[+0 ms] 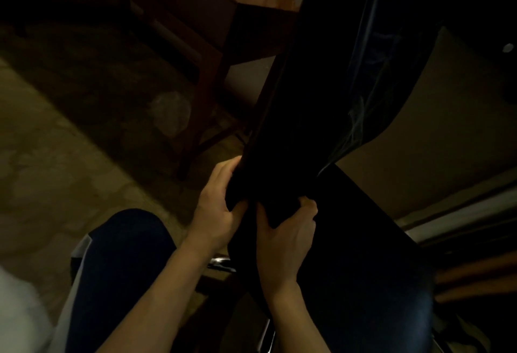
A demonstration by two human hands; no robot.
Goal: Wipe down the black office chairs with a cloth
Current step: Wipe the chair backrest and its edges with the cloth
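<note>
A black office chair fills the right half of the head view. Its backrest (330, 73) runs down from the top right to the centre, and its seat (363, 254) spreads out below. My left hand (218, 204) and my right hand (285, 238) meet at the lower end of the backrest. Both grip a dark cloth (260, 199) bunched against the chair there, fingers and thumbs curled round it. In this dim light the cloth's edges are hard to tell from the black chair.
A wooden desk (212, 45) with slanted legs stands beyond the chair at the upper middle. Pale stone floor (56, 171) lies to the left. My knee in blue trousers (117, 268) is at the bottom left. A chrome part of the chair frame (221, 261) shows under the seat.
</note>
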